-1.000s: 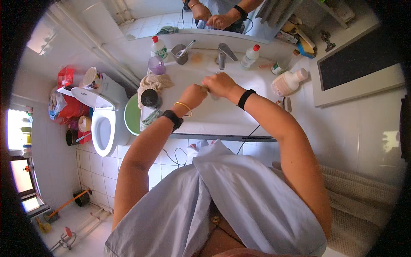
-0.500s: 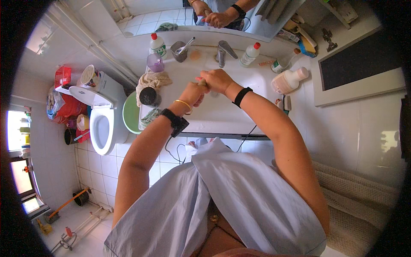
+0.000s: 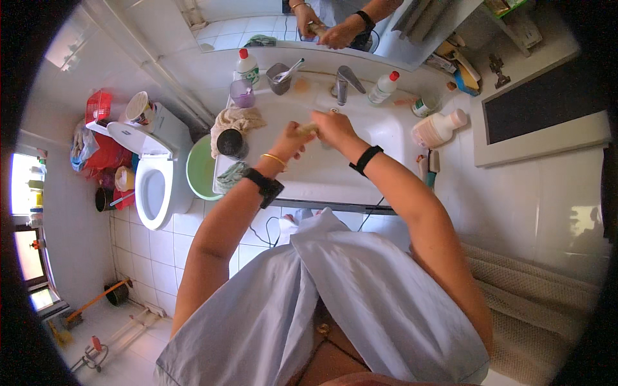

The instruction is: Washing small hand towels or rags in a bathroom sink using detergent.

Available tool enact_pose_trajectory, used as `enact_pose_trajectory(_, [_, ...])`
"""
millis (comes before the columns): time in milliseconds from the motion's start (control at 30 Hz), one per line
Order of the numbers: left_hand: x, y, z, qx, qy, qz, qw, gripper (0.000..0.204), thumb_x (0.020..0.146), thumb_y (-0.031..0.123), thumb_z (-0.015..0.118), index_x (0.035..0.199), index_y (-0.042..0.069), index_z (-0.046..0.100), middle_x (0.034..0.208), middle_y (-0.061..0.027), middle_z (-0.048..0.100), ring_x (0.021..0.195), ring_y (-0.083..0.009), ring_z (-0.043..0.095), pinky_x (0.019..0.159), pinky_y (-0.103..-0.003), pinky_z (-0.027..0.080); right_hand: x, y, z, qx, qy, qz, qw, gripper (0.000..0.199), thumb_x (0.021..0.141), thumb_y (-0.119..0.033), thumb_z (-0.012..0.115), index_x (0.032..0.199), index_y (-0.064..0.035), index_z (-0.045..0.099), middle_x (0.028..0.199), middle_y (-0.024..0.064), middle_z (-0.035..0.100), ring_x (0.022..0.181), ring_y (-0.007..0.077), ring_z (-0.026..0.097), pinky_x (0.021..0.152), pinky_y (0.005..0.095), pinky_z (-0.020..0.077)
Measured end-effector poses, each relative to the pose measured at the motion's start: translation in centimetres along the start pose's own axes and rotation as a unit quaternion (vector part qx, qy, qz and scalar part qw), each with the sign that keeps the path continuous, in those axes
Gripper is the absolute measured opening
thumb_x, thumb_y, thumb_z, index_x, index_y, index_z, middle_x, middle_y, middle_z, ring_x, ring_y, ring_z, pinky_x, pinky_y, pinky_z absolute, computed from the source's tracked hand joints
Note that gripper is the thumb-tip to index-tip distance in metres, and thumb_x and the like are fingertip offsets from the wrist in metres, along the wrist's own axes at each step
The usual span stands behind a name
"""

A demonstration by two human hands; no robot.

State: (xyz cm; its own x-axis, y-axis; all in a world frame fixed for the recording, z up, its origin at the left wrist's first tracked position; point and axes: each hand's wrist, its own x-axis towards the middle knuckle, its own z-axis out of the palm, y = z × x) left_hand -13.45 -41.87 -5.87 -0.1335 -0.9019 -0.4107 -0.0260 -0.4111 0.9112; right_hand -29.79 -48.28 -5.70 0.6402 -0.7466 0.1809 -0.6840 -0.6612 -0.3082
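Note:
Above the white sink [image 3: 302, 185], both hands grip a short twisted beige cloth [image 3: 309, 128]. My left hand [image 3: 291, 140] is closed round one end of it. Close beside it, my right hand [image 3: 334, 130] is wrapped round the other end, so only a little of the cloth shows between my fists. The mirror [image 3: 261, 41] at the back also reflects the cloth stretched between the hands. Beyond my right hand stands the grey faucet [image 3: 343, 89].
Left on the sink edge lie a beige towel [image 3: 235, 121], a black-topped jar [image 3: 229, 142] and a purple cup [image 3: 243, 94]. Red-capped bottles [image 3: 383, 88] stand along the back. A pinkish bottle [image 3: 438, 128] is at right; a green basin [image 3: 201, 168] and toilet [image 3: 153, 190] at left.
My hands have moved slightly apart, and more of the twisted cloth shows between them. The whole view has shifted a little.

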Motion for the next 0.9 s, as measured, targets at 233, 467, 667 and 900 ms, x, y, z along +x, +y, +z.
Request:
enact_pose_trajectory(233, [-4.7, -2.2, -5.8, -0.171, -0.038, -0.013, 0.984, 0.07, 0.082, 0.039, 0.067, 0.133, 0.004, 0.035, 0.119, -0.0109, 0.049, 0.111, -0.0219, 0.049, 0.094, -0.041, 0.041, -3.2, -3.1, 3.5, 0.345, 0.011, 0.245, 0.906, 0.072, 0.066, -0.036, 0.081, 0.116, -0.001, 0.043, 0.104, 0.0169, 0.059, 0.092, 0.0291, 0.06, 0.076, 0.0372, 0.049])
enact_pose_trajectory(467, [-12.0, -1.6, -4.5, -0.256, -0.033, 0.083, 0.963, 0.051, 0.09, 0.035, 0.057, 0.13, 0.005, 0.042, 0.12, -0.0054, 0.052, 0.111, -0.0167, 0.049, 0.094, -0.037, 0.04, -5.9, -11.9, 1.1, 0.508, -0.051, 0.118, 0.852, 0.049, 0.081, -0.027, 0.071, 0.116, -0.0012, 0.046, 0.105, 0.0125, 0.059, 0.092, 0.0195, 0.06, 0.077, 0.0309, 0.0506])
enact_pose_trajectory(667, [-19.5, -1.9, -4.3, -0.403, 0.027, 0.164, 0.9, 0.051, 0.095, 0.042, 0.043, 0.133, 0.007, 0.038, 0.127, -0.0098, 0.05, 0.115, -0.0229, 0.05, 0.096, -0.044, 0.041, -6.6, -16.0, -1.6, 0.531, -0.024, 0.04, 0.846, 0.038, 0.084, -0.018, 0.067, 0.112, -0.0012, 0.048, 0.102, 0.0099, 0.059, 0.082, 0.0171, 0.061, 0.071, 0.0287, 0.0515])
enact_pose_trajectory(900, [-27.8, -5.1, -2.9, -0.449, 0.202, 0.234, 0.838, 0.056, 0.096, 0.046, 0.037, 0.137, 0.01, 0.033, 0.133, -0.0107, 0.046, 0.12, -0.0242, 0.048, 0.1, -0.045, 0.039, -8.8, -21.1, -2.4, 0.331, 0.028, -0.261, 0.906, 0.041, 0.074, -0.014, 0.07, 0.111, -0.0097, 0.053, 0.11, 0.0113, 0.053, 0.107, 0.0316, 0.048, 0.092, 0.0413, 0.0377])
